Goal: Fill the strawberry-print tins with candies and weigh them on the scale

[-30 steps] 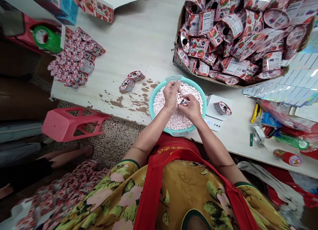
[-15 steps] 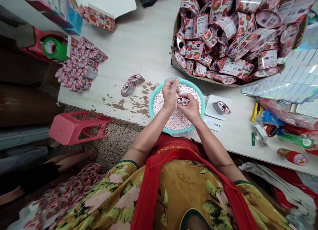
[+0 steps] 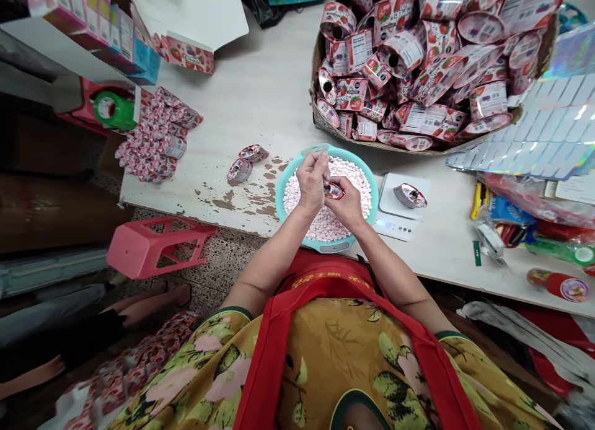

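A teal bowl (image 3: 288, 182) full of small pink-white candies (image 3: 357, 176) sits at the table's near edge. Both my hands are over it. My right hand (image 3: 346, 202) grips a small red-and-white strawberry-print packet (image 3: 333, 191). My left hand (image 3: 312, 179) is closed with fingers pinched together right above that packet; what they hold is hidden. Another such packet (image 3: 409, 196) lies on a white scale (image 3: 395, 216) just right of the bowl.
A cardboard box (image 3: 325, 123) heaped with the same packets stands behind the bowl. Two packets (image 3: 246, 162) lie left of the bowl, a pile (image 3: 155, 139) further left. Silvery sheets (image 3: 539, 129), tape and tools clutter the right. A pink stool (image 3: 153, 244) lies on the floor.
The view has shifted, so everything sits slightly lower and left. My hands stay together over the bowl, the left pinch still above the packet.
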